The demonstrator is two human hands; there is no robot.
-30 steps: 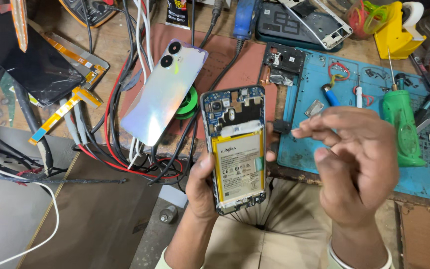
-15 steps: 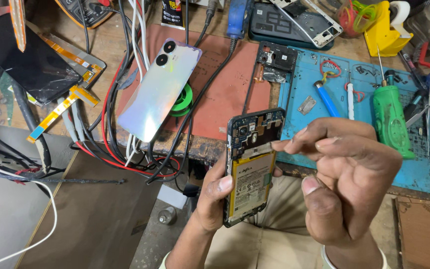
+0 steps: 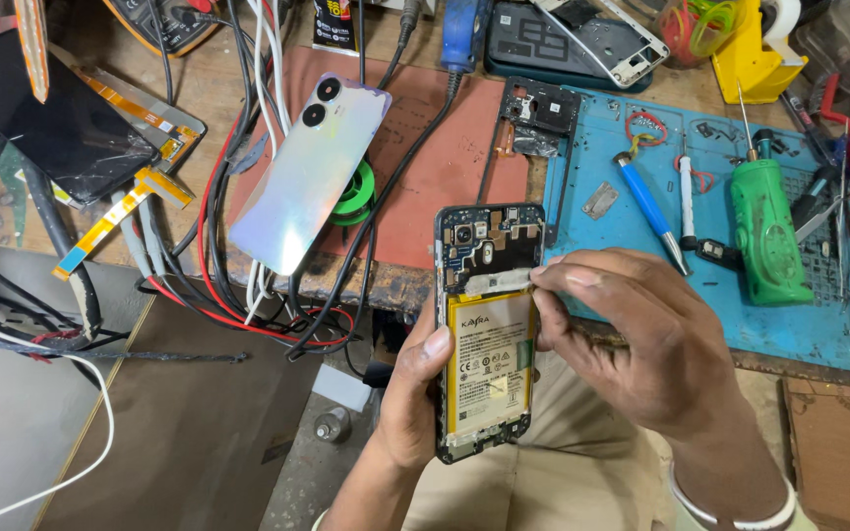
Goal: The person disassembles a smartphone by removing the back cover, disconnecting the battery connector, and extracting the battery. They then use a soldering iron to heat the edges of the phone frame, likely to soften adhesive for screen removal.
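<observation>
My left hand grips an opened phone from its left side, back cover off, with a yellow battery and the circuit board showing. It is held upright over my lap, just in front of the bench edge. My right hand reaches in from the right, its fingertips pinching a pale strip of tape that lies across the phone just above the battery. The phone's iridescent back cover lies on the bench to the upper left, camera holes up.
A blue work mat on the right carries a blue-handled screwdriver, a green tool, tweezers and small parts. A red mat, tangled cables, a black screen panel and a yellow tape dispenser crowd the bench.
The phone has turned from tilted to face me squarely. My right hand, hovering beside it before, has come down onto the phone and pinched the tape strip above the battery.
</observation>
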